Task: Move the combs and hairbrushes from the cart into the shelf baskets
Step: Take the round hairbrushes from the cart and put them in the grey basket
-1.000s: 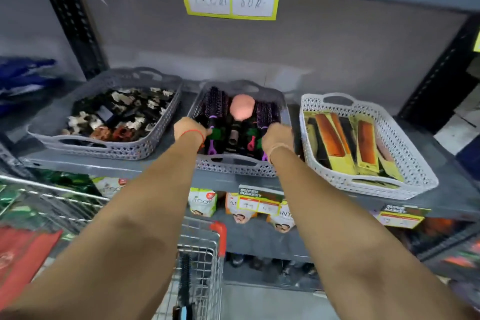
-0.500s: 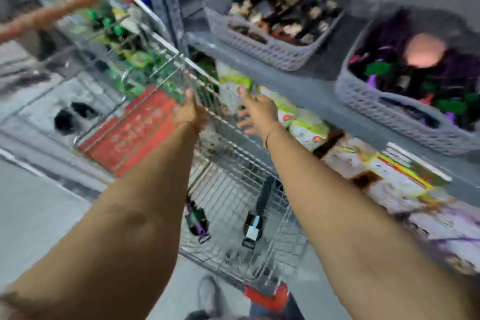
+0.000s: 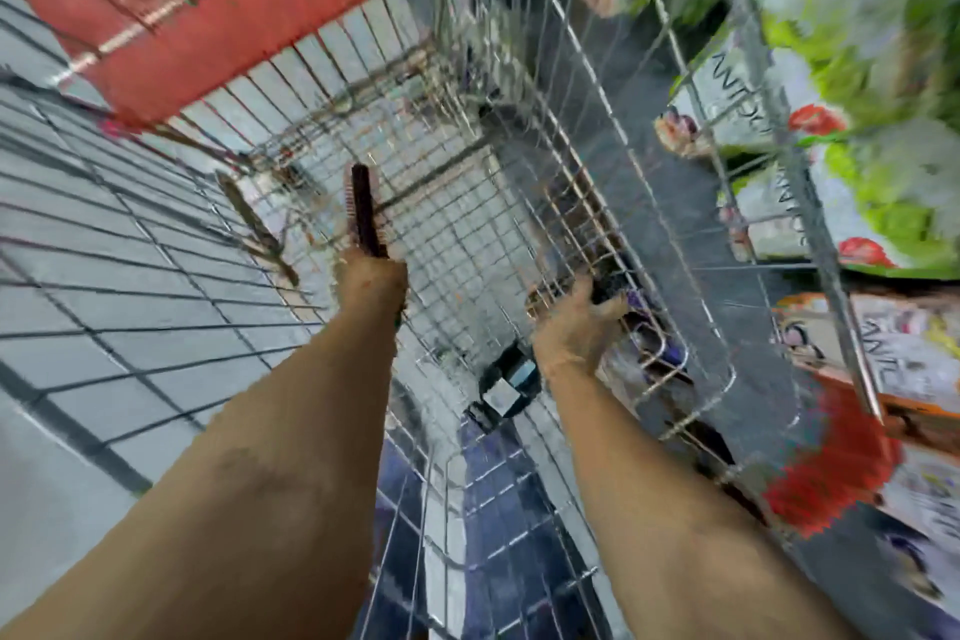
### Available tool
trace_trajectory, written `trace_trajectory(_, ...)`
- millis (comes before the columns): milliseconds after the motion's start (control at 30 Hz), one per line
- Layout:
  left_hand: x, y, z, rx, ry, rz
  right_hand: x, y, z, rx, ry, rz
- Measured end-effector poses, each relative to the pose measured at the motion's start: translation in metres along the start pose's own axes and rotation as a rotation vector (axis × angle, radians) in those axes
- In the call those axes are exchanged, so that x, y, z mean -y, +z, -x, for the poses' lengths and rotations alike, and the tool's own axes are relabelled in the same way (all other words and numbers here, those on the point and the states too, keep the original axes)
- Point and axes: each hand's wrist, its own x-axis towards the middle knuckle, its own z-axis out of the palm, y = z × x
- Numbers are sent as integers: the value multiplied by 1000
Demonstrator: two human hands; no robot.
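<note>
I look down into the wire cart [image 3: 519, 182]. My left hand [image 3: 373, 282] is shut on a dark hairbrush [image 3: 363, 208] whose bristled head sticks up above the fist. My right hand [image 3: 576, 322] reaches low at the cart's right side with fingers spread around a dark brush with purple parts [image 3: 631, 299]; blur hides whether it grips it. Another dark item with a white and blue label [image 3: 506, 387] lies on the cart floor between my arms. The shelf baskets are out of view.
The cart's red child-seat flap [image 3: 249, 0] is at the upper left and a red corner bumper [image 3: 826, 478] at the lower right. Packaged goods on the lower shelf [image 3: 852, 83] line the right side. Grey tiled floor [image 3: 104, 327] lies to the left.
My view swung from the shelf baskets down into the cart. Both hands dropped inside it; the left one closed on a hairbrush and the right one reached the brush at the right side.
</note>
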Motion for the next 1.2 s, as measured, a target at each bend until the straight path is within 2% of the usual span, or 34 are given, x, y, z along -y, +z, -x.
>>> trace_trajectory(67,9,6,-3,-38,-23,-109,11,1,5,-60,-135,38)
trace_trajectory(133,10,8,-6,-67,-40,-172,30,-2,-1,-60,-360,21)
trace_trajectory(233,12,11,-11,-53,-67,-190,53,-10,-21,100,-463,-33)
trace_trajectory(300,13,11,-14,-64,-51,-209,50,-14,-33,200,-417,221)
trace_trajectory(367,15,11,-18,-55,-24,-206,40,-16,-35,177,-363,308)
trace_trajectory(467,18,10,-20,-2,-50,82,39,-6,-24,-15,-336,234)
trace_trajectory(500,19,10,-20,16,-73,213,42,1,-18,-29,-303,199)
trace_trajectory(600,21,9,-15,112,-88,502,43,22,0,143,-172,145)
trace_trajectory(667,21,7,-13,213,-71,611,42,30,5,189,-86,56)
trace_trajectory(767,19,7,-13,318,-47,531,45,24,-1,147,64,-258)
trace_trajectory(867,18,11,-15,291,-74,293,32,11,-10,73,48,-207)
trace_trajectory(967,13,11,-17,294,-58,145,23,2,-11,139,48,-181)
trace_trajectory(1067,9,6,-13,378,-61,299,32,-4,-5,267,22,-257)
trace_trajectory(1200,0,-5,6,606,32,524,32,-13,18,201,4,-447)
